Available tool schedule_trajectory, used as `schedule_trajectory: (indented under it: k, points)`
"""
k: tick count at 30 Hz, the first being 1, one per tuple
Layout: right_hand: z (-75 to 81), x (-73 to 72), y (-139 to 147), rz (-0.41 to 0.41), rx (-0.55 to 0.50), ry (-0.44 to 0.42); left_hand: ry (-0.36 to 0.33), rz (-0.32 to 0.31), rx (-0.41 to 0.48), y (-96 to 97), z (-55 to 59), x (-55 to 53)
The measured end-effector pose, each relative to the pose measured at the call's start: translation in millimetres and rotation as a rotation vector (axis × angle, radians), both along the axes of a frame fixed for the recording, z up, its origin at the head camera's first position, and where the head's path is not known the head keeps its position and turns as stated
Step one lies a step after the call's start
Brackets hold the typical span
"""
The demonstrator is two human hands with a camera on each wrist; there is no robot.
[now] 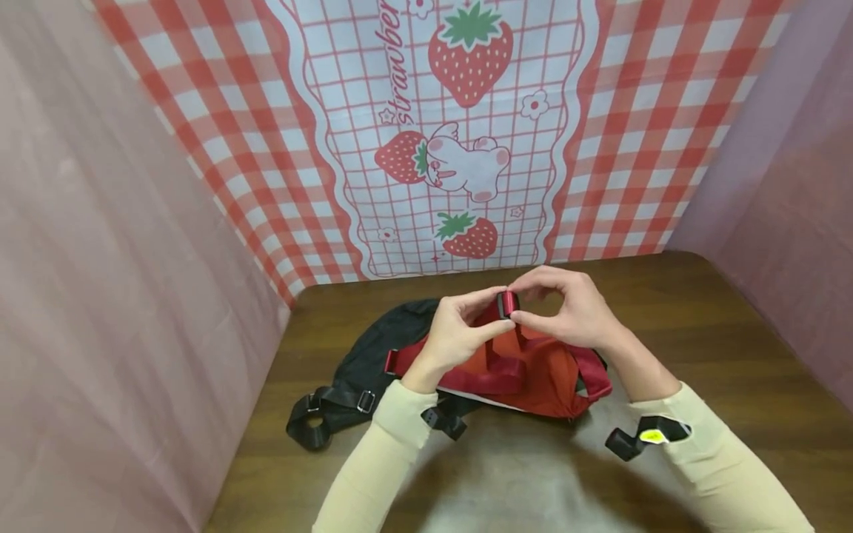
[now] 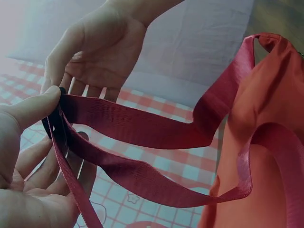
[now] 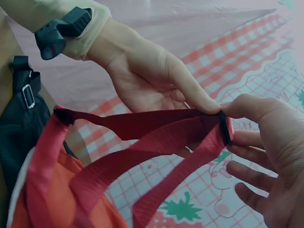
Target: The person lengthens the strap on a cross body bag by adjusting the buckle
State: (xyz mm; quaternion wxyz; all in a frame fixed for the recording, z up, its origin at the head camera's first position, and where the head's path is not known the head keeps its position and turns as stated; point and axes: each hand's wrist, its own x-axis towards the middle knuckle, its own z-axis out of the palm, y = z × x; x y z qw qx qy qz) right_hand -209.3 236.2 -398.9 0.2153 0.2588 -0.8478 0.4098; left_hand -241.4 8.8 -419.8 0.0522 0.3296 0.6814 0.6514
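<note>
A black strap slider (image 1: 503, 306) with red webbing (image 2: 128, 126) threaded through it is held up over the bags. My left hand (image 1: 452, 334) pinches one side of the slider between thumb and fingers. From the other side my right hand (image 1: 571, 305) pinches it too, thumb below and fingers above in the head view. Loops of the webbing hang from the slider down to a red-orange bag (image 1: 556, 374) on the table. In the right wrist view the slider (image 3: 225, 129) stands on edge between both hands' fingertips.
A black bag (image 1: 363, 348) lies behind and left of the red-orange one, its strap (image 1: 336, 398) with metal buckles trailing to the left. The wooden table (image 1: 720, 355) ends at a checked strawberry-print cloth (image 1: 460, 148). Pale curtains (image 1: 126, 244) hang at both sides.
</note>
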Motion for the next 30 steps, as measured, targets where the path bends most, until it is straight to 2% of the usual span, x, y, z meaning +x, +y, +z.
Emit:
schedule_trajectory:
  k: [4,7,10,12,17,24,26,30]
  points:
    - [-7.4,1.1,-2.0,-0.026,-0.070,0.031,0.003,-0.006,-0.041,1.3,-2.8,-3.8]
    - [-7.6,0.6,-1.3,-0.007,-0.223,0.009,-0.003,0.005,-0.060,1.2,-4.7,-5.6]
    - [-5.7,-1.1,0.2,0.048,-0.379,-0.023,-0.016,0.022,-0.076,0.3,-6.6,-6.0]
    - [-5.4,-2.3,0.2,0.088,-0.403,-0.054,-0.017,0.028,-0.082,0.6,-6.8,-5.4]
    - [-9.3,-5.3,-5.6,0.137,-0.364,-0.135,0.004,0.013,-0.077,3.4,-5.0,-4.5]
    - [-9.8,-6.8,-6.5,0.196,-0.616,-0.111,0.014,0.020,-0.062,2.3,-5.1,-7.3]
    - [-14.3,-7.5,-5.4,0.173,-0.587,-0.115,0.009,0.036,-0.033,-0.4,-4.6,-8.8]
    - [-30.6,-8.5,-5.8,0.108,-0.385,-0.174,-0.001,0.055,0.034,-4.8,-1.5,-10.1]
